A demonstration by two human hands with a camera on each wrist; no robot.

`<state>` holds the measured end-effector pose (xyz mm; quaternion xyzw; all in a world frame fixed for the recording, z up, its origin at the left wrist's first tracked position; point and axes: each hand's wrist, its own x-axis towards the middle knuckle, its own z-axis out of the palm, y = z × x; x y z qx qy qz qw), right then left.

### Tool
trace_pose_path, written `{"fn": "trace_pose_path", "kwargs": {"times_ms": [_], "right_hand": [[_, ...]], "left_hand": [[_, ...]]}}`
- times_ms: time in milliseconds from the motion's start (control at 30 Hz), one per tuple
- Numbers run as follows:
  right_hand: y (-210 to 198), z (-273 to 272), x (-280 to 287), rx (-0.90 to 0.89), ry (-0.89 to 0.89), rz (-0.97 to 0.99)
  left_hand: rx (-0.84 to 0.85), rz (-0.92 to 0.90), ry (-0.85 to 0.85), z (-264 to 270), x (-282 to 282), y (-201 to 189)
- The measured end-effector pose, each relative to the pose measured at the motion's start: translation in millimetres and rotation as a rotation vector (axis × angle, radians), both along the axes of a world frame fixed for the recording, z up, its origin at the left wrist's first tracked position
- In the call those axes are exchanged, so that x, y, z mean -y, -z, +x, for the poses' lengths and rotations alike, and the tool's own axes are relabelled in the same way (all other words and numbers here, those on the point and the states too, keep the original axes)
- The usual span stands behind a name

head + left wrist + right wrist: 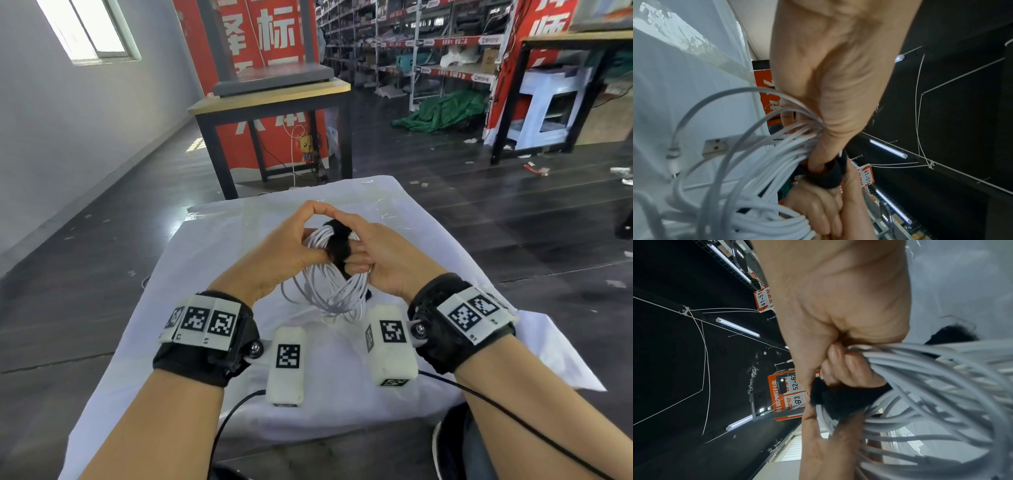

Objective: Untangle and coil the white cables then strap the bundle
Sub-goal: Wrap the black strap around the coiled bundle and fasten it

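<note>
A coil of white cables [334,291] hangs in the air over the white cloth [212,246], held between both hands. A black strap [337,245] wraps round the top of the coil. My left hand [291,246] grips the coil from the left, its thumb pressed on the strap. My right hand [373,255] grips the coil and strap from the right with curled fingers. The left wrist view shows the cable loops [764,170], a USB plug [715,146] and the strap [828,175]. In the right wrist view, the strap [840,399] sits round the cables [941,386].
The cloth covers a low table, with dark floor [102,240] on both sides. A wooden table [270,99] stands beyond it, and storage shelves [428,41] fill the back right. Black leads run from both wrist cameras along my forearms.
</note>
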<state>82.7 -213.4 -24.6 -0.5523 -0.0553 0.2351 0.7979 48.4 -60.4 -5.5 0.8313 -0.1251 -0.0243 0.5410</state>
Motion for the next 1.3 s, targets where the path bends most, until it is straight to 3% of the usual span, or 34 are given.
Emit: {"fn": "trace_pose_path", "kwargs": {"times_ms": [400, 733, 933, 1167, 1300], "right_hand": [[0.5, 2.2, -2.7, -0.005, 0.028, 0.024], [0.7, 4.0, -1.0, 0.046, -0.015, 0.000], [1.6, 5.6, 5.4, 0.032, 0.010, -0.044], [-1.1, 2.6, 6.0, 0.049, -0.041, -0.097], [-0.5, 1.2, 3.6, 0.028, -0.064, 0.003]], "left_hand": [[0.283, 0.284, -0.133, 4.4, -0.9, 7.5], [0.537, 0.288, -0.309, 10.7, -2.6, 3.3], [0.349, -0.267, -0.294, -2.3, 0.6, -10.9], [-0.113, -0.803, -0.377, 0.7, -16.3, -13.7], [-0.248, -0.974, -0.454, 3.9, -20.2, -2.2]]}}
